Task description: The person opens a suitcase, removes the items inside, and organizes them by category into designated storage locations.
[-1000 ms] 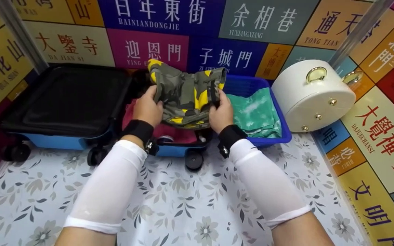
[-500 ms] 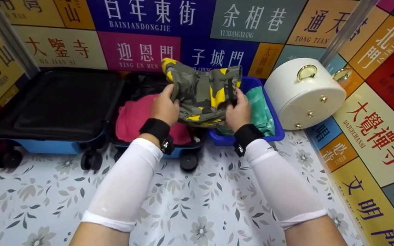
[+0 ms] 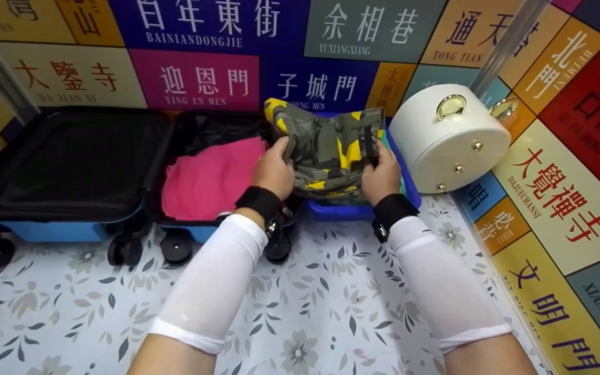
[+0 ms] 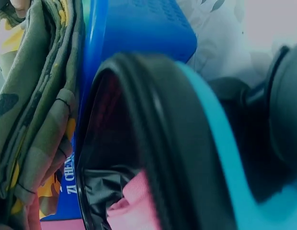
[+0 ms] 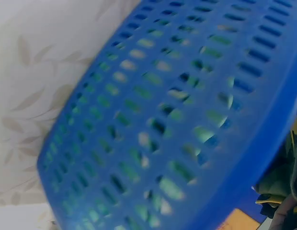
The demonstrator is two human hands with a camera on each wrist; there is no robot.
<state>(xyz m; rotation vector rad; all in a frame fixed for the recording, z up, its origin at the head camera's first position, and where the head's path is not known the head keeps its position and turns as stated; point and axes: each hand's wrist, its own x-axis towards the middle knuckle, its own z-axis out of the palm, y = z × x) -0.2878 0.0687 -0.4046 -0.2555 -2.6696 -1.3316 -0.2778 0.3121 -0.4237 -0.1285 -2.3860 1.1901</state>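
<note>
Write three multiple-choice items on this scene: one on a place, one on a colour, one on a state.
1. Where is the camouflage garment held?
A. Over the blue basket
B. Inside the white round case
C. On the floral surface

2. What colour is the cloth in the suitcase?
A. Green
B. Pink
C. White

3. How does the suitcase lie?
A. Zipped shut
B. Standing upright
C. Open flat

Answers:
1. A, the left hand and right hand grip it above the basket.
2. B, pink fabric fills one half.
3. C, both halves lie spread.
</note>
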